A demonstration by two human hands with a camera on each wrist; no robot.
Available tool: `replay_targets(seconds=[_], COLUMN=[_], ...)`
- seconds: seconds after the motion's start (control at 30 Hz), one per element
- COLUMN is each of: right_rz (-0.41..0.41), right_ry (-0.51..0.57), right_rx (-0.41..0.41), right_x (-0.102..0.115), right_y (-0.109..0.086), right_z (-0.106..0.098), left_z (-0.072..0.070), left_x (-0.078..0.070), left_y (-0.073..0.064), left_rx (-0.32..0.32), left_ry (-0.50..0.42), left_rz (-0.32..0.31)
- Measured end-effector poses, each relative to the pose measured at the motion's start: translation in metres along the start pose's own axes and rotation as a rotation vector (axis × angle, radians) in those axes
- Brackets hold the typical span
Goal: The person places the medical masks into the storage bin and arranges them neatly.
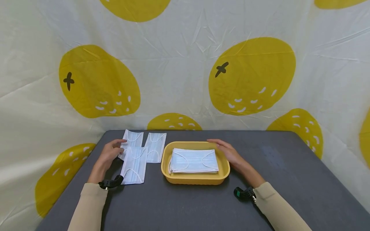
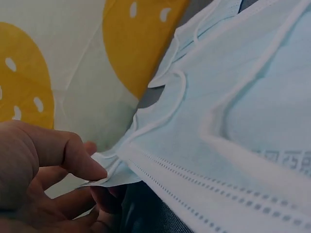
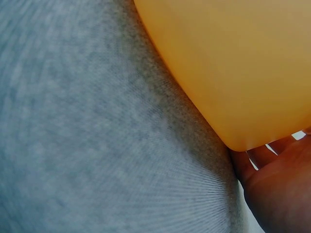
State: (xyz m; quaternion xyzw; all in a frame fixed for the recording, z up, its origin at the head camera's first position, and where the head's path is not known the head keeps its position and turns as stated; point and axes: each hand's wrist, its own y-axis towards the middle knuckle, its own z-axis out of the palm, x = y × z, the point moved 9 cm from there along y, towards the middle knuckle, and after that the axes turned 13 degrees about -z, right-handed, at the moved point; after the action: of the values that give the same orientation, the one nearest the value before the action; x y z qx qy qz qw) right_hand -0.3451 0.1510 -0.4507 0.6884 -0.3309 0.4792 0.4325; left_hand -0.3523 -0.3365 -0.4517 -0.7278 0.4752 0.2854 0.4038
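Note:
On the left, my left hand (image 1: 109, 152) pinches the left edge of a pale blue face mask (image 1: 131, 141) between thumb and fingers. The left wrist view shows that edge lifted, with the thumb (image 2: 87, 165) on top of it. A second face mask (image 1: 135, 166) overlaps the first one's near end, and a third face mask (image 1: 156, 148) lies just to the right. My right hand (image 1: 230, 154) rests against the back right corner of a yellow tray (image 1: 195, 180), fingers stretched along its rim. Inside the tray sits a stack of face masks (image 1: 194, 161) with white ear loops.
Everything stands on a dark grey table (image 1: 185, 208). A white curtain (image 1: 173, 70) printed with yellow fruit hangs right behind the table's back edge and at the left side. Black wrist straps (image 1: 111, 183) are on both forearms.

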Motion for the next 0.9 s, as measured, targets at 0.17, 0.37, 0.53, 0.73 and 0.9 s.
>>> replay_targets(seconds=[0.17,0.37,0.53,0.73,0.9], right_rz=[-0.003,-0.006,-0.017,-0.012,-0.007], right_ry=[-0.014,-0.014,-0.018,-0.028,-0.024], right_rx=[-0.002,-0.005,-0.003,0.002,0.002], right_x=[-0.001,-0.002,-0.001,-0.002,-0.003], right_y=[0.0,0.001,0.002,0.001,0.0], right_z=[-0.001,-0.001,-0.002,-0.001,-0.001], left_z=[0.004,-0.001,-0.013,-0.029,-0.039], left_x=[-0.002,-0.007,-0.019,-0.03,-0.038], left_y=[0.0,-0.002,-0.008,-0.021,-0.03], left_rx=[0.029,-0.053,-0.232,-0.428,-0.501], left_ry=[0.034,0.009,0.035,0.086,0.08], left_rz=[0.0,0.047,0.135,0.225,0.273])
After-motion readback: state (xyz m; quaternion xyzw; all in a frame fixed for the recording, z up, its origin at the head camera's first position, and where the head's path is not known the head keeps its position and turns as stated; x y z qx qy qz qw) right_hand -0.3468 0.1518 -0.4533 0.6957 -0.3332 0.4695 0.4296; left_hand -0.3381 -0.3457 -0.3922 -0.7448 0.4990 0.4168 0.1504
